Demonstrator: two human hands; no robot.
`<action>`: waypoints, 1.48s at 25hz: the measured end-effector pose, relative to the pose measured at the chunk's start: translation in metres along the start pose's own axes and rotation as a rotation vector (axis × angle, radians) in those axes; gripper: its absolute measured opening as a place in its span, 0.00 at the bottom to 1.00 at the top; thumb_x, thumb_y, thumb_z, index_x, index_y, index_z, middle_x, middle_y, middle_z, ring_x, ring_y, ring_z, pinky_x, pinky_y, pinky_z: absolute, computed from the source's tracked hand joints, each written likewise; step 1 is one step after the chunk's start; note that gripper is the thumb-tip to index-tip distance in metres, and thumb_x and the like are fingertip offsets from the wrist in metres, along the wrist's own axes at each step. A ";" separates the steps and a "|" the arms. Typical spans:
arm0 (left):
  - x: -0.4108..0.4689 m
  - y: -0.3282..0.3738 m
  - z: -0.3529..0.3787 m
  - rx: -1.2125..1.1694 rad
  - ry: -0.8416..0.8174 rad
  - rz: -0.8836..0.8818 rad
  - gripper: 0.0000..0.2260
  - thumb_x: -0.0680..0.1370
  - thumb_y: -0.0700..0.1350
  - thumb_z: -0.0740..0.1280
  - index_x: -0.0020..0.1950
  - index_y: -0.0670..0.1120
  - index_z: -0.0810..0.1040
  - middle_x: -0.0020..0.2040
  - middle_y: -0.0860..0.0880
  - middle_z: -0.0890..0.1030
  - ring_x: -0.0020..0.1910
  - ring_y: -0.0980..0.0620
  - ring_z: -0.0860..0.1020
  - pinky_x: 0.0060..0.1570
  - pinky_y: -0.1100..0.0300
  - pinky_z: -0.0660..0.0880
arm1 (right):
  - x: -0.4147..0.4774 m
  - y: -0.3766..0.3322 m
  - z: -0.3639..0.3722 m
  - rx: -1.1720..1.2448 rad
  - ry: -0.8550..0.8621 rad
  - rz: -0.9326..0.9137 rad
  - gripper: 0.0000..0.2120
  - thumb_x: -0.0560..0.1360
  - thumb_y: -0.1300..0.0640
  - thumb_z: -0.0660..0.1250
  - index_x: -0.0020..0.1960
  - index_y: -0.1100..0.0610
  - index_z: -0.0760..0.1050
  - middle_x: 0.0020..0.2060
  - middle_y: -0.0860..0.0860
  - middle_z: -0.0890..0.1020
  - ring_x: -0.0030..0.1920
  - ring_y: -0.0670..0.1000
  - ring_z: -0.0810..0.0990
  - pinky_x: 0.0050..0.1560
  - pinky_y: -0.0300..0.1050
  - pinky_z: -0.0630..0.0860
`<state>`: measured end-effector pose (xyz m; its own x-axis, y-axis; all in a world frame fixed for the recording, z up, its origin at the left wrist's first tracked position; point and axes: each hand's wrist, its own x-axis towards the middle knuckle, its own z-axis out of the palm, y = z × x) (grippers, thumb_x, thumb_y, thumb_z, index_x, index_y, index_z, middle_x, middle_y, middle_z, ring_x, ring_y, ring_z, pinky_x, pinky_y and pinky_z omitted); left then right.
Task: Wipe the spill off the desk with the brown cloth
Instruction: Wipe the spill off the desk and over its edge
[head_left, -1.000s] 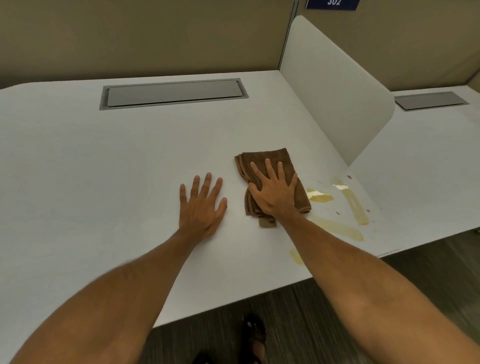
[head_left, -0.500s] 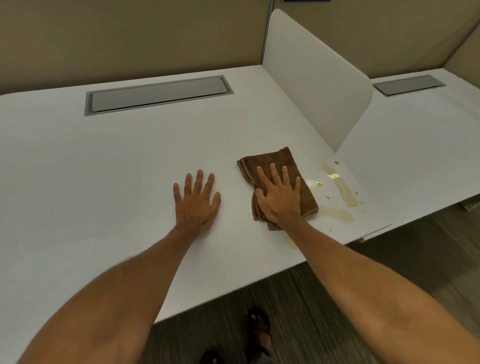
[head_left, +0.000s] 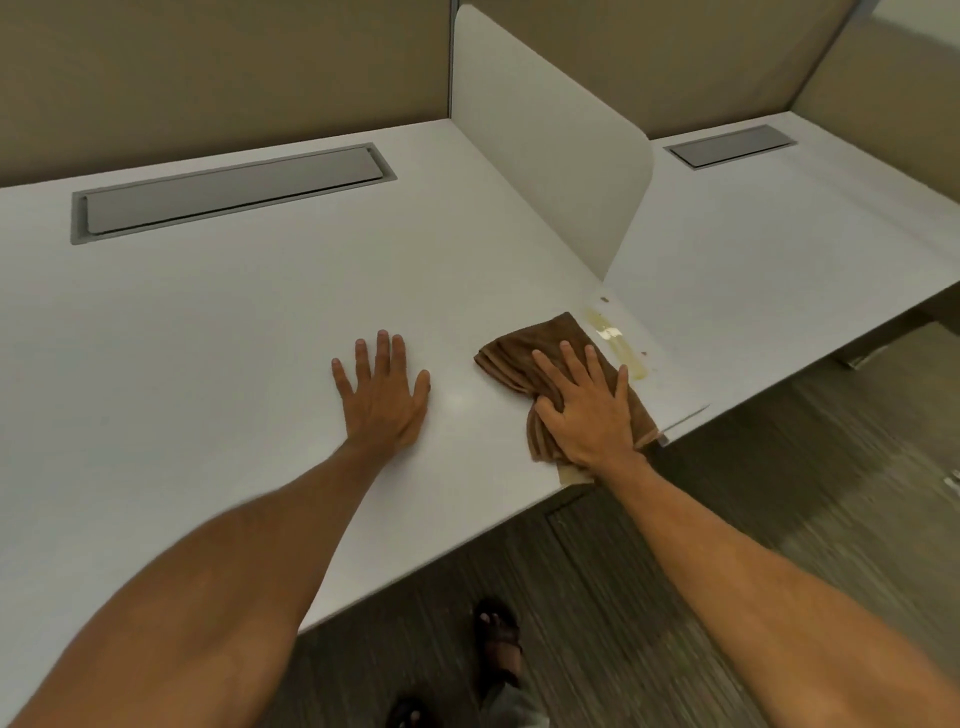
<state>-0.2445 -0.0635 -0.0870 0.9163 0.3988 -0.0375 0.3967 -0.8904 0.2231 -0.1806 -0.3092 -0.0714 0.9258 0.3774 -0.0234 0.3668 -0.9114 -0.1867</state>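
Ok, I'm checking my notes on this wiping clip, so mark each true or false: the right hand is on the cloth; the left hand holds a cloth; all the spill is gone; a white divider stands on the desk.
1. The right hand presses flat on the brown cloth. True.
2. The left hand holds a cloth. False: it lies flat and bare on the desk.
3. All the spill is gone. False: a yellowish streak shows just right of the cloth.
4. A white divider stands on the desk. True.
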 end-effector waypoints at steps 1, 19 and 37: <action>0.000 0.002 0.001 0.002 0.002 0.003 0.29 0.81 0.58 0.46 0.79 0.46 0.46 0.80 0.46 0.47 0.79 0.42 0.44 0.74 0.37 0.39 | 0.001 -0.001 -0.001 -0.001 0.005 0.026 0.29 0.77 0.40 0.47 0.77 0.36 0.48 0.79 0.47 0.51 0.79 0.53 0.44 0.75 0.66 0.39; 0.018 0.061 0.009 -0.044 0.007 -0.054 0.31 0.80 0.62 0.46 0.79 0.47 0.48 0.80 0.46 0.48 0.79 0.44 0.45 0.73 0.38 0.38 | 0.025 0.057 -0.013 0.025 0.037 -0.015 0.25 0.79 0.39 0.48 0.76 0.35 0.50 0.79 0.47 0.54 0.79 0.55 0.46 0.73 0.70 0.38; 0.043 0.103 0.022 0.016 0.014 -0.088 0.31 0.80 0.64 0.44 0.79 0.51 0.48 0.80 0.48 0.48 0.79 0.44 0.44 0.73 0.38 0.37 | 0.020 0.097 -0.019 0.020 0.067 -0.164 0.26 0.79 0.44 0.52 0.75 0.35 0.52 0.79 0.47 0.56 0.79 0.54 0.47 0.72 0.72 0.38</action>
<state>-0.1631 -0.1430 -0.0868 0.8771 0.4784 -0.0425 0.4763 -0.8553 0.2040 -0.1247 -0.3933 -0.0717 0.8579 0.5085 0.0743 0.5123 -0.8348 -0.2017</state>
